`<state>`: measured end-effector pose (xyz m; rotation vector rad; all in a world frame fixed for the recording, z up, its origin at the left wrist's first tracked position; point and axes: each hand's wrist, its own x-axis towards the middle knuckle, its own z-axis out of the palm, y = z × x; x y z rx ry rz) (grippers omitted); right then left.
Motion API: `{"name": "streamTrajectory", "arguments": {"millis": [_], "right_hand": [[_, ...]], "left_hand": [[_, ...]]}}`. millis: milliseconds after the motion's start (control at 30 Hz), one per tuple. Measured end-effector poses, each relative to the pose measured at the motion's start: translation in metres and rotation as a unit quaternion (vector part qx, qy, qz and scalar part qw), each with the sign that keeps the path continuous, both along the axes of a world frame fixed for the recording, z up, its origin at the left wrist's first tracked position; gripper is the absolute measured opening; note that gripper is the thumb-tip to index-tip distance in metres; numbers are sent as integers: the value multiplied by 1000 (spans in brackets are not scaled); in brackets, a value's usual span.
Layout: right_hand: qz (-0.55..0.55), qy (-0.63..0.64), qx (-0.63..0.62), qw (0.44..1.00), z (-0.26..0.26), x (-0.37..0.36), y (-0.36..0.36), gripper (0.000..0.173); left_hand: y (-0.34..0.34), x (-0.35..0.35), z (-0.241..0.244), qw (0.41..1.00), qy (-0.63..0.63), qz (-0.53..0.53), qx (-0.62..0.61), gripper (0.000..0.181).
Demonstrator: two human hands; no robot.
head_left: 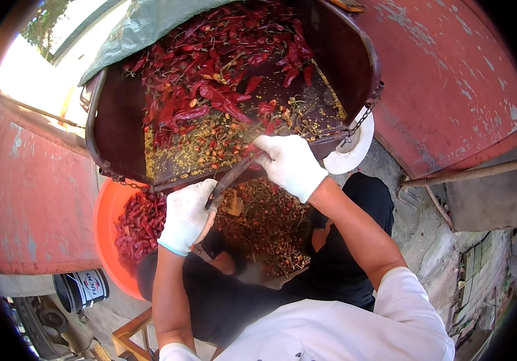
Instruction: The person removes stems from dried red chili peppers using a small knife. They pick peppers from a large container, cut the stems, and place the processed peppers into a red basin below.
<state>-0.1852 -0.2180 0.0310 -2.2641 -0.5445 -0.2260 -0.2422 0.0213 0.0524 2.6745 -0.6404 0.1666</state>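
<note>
My left hand (188, 212), in a white knit glove, grips a dark, long-bladed cutting tool (233, 178) that looks like shears. Its blades slant up toward my right hand (287, 164), also gloved in white. A bit of red chili shows at the right thumb and fingertips, next to the blade tips; my fingers hide the rest. Just beyond both hands is a dark red metal tray (344, 58) with an open front, heaped with dried red chilies (222, 101). Cut stems and yellow seeds (213, 140) are strewn along its near part.
Below the tray, between my legs, lies a pile of stems and chili scraps (263, 225). An orange basin (107, 234) of chilies stands at left, near a black bucket (82, 289). Chains (362, 119) hang at the tray's front corners. Red metal panels (457, 85) flank it.
</note>
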Motion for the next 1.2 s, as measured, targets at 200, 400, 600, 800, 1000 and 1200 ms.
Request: {"name": "streamTrajectory", "arguments": {"millis": [200, 400, 600, 800, 1000, 1200], "right_hand": [[85, 408, 279, 865, 26, -3, -4, 21], [146, 514, 550, 642, 15, -7, -3, 20], [80, 467, 440, 762, 25, -8, 3, 21], [121, 457, 484, 736, 19, -5, 0, 26], [68, 412, 420, 806, 35, -6, -1, 30], [18, 375, 436, 818, 46, 3, -7, 32]], "left_hand": [[-7, 0, -1, 998, -27, 9, -50, 15], [-24, -5, -1, 917, 98, 31, -386, 12], [-17, 15, 6, 986, 0, 135, -99, 22], [15, 48, -6, 972, -35, 178, 149, 27], [47, 91, -31, 967, -59, 173, 179, 30], [22, 110, -37, 975, -125, 135, 125, 34]]}}
